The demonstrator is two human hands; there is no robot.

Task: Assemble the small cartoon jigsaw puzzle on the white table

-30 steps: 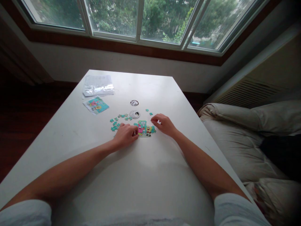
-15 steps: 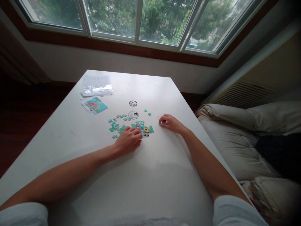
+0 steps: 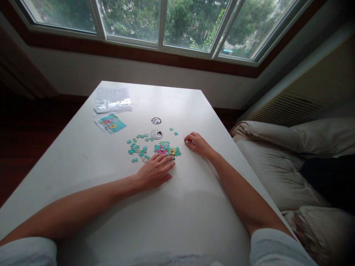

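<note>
A partly joined jigsaw puzzle (image 3: 167, 149) with cartoon figures, one pink and one yellow, lies in the middle of the white table (image 3: 177, 207). My left hand (image 3: 156, 168) rests open along its lower edge, fingers stretched and slightly spread, covering part of it. To the right of the puzzle, apart from it, my right hand (image 3: 195, 143) has its fingers pinched; a small puzzle piece (image 3: 185, 142) shows only faintly at the fingertips. Loose green puzzle pieces (image 3: 135, 147) are scattered left of the joined part. Two more loose pieces (image 3: 173, 131) lie above it.
Two round, grey-patterned discs (image 3: 156, 134) lie beyond the puzzle. Farther left are a picture card (image 3: 111, 123) with a similar cartoon scene and a clear plastic bag (image 3: 113, 100) with paper. A beige padded seat (image 3: 266, 162) stands along the right side; windows (image 3: 133, 22) are ahead.
My left hand has flattened, its fingers straightening and moving slightly right and down, uncovering more of the puzzle. My right hand has shifted a little left toward the puzzle.
</note>
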